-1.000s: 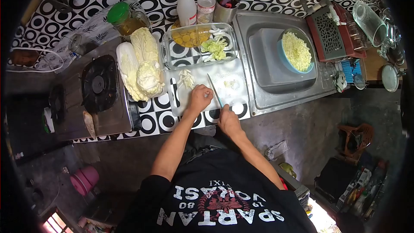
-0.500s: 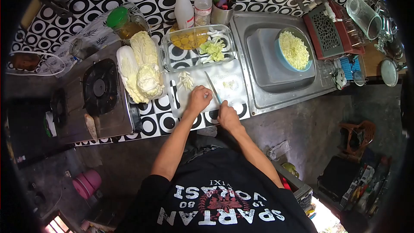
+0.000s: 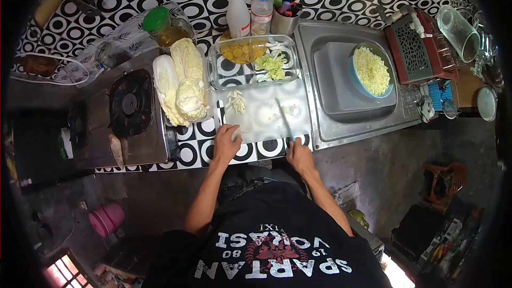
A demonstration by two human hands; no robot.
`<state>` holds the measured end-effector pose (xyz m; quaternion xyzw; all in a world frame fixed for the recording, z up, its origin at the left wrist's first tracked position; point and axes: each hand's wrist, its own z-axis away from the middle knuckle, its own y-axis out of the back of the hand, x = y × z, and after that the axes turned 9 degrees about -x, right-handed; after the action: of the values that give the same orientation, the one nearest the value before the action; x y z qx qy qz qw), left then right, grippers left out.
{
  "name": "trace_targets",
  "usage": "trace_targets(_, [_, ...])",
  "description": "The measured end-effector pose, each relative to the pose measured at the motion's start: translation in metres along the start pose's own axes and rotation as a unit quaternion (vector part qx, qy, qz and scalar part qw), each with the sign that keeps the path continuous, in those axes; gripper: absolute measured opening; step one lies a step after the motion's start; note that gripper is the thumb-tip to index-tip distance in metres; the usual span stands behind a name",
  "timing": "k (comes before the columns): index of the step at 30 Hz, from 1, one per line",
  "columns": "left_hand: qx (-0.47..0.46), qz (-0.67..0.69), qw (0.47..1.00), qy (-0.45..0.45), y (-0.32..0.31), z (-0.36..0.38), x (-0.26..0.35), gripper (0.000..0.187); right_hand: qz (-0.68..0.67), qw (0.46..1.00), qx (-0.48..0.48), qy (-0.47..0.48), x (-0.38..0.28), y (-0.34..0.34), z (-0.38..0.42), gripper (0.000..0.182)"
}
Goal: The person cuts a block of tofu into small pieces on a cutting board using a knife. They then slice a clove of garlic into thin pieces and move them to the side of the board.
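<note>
My right hand (image 3: 300, 156) is closed around the blue handle of a knife (image 3: 286, 118), whose blade slants up and away over the translucent cutting board (image 3: 264, 125). My left hand (image 3: 226, 143) rests at the board's near left edge, thumb and fingers apart, with nothing visible in it. A thin pale strip lies just beside its fingertips. Farther up the board sits a small pile of pale cut strips (image 3: 236, 102). Finely chopped bits (image 3: 289, 110) lie near the knife blade. Behind the board, a glass dish (image 3: 253, 81) holds pale green leaves (image 3: 274, 66) and white pieces.
Napa cabbages (image 3: 181, 88) stand left of the board, beside the stove (image 3: 133, 144). On the right, a blue bowl (image 3: 354, 80) of chopped cabbage sits in the steel sink (image 3: 325, 136). Bottles (image 3: 261, 13) and a utensil cup (image 3: 284, 23) stand behind the dish.
My left hand has drawn back left and toward me, its fingers loosening. My right hand has shifted right and toward me with the knife. The whole view has also shifted slightly.
</note>
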<state>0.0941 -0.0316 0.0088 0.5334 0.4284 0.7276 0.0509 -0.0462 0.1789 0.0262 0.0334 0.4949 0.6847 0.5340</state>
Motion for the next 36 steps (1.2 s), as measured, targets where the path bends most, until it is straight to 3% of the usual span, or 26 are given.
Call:
trace_targets(2, [0.004, -0.014, 1.0, 0.008, 0.0, 0.0, 0.0, 0.027, -0.011, 0.998, 0.061, 0.008, 0.009, 0.005, -0.002, 0.025])
trace_targets(4, [-0.011, -0.009, 1.0, -0.001, 0.001, -0.001, 0.003, 0.027, -0.021, 0.998, 0.05, 0.015, 0.009, 0.008, 0.002, 0.024])
trace_targets(7, [-0.037, -0.008, 0.999, -0.028, -0.005, -0.002, -0.004, 0.023, 0.012, 0.997, -0.039, 0.068, 0.005, 0.006, 0.012, 0.023])
trace_targets(11, [-0.047, -0.037, 0.997, -0.039, -0.008, -0.007, -0.005, 0.013, 0.008, 0.997, -0.034, 0.074, 0.009, 0.0, 0.007, 0.023])
trace_targets(13, [-0.052, -0.056, 0.997, -0.029, -0.008, -0.008, -0.001, 0.01, 0.001, 1.0, 0.011, 0.016, 0.011, 0.007, -0.002, 0.026])
trace_targets(16, [-0.067, -0.091, 0.993, -0.024, -0.012, -0.013, 0.003, 0.008, -0.01, 0.999, 0.039, 0.002, 0.011, 0.021, -0.005, 0.026])
trace_targets(21, [-0.094, -0.143, 0.985, -0.025, -0.017, -0.025, 0.01, 0.009, 0.0, 0.997, -0.017, 0.078, 0.018, 0.011, 0.003, 0.023])
trace_targets(25, [-0.081, -0.15, 0.984, -0.045, -0.02, -0.031, 0.023, 0.009, -0.017, 0.999, 0.038, 0.016, 0.02, 0.008, 0.001, 0.025])
trace_targets(28, [-0.08, -0.112, 0.989, -0.061, -0.031, -0.048, 0.042, 0.009, -0.04, 0.999, 0.022, -0.003, 0.017, 0.014, -0.003, 0.027])
trace_targets(36, [-0.063, -0.083, 0.993, -0.059, -0.067, -0.061, 0.049, 0.008, -0.073, 0.997, 0.025, 0.01, -0.006, 0.007, -0.006, 0.025])
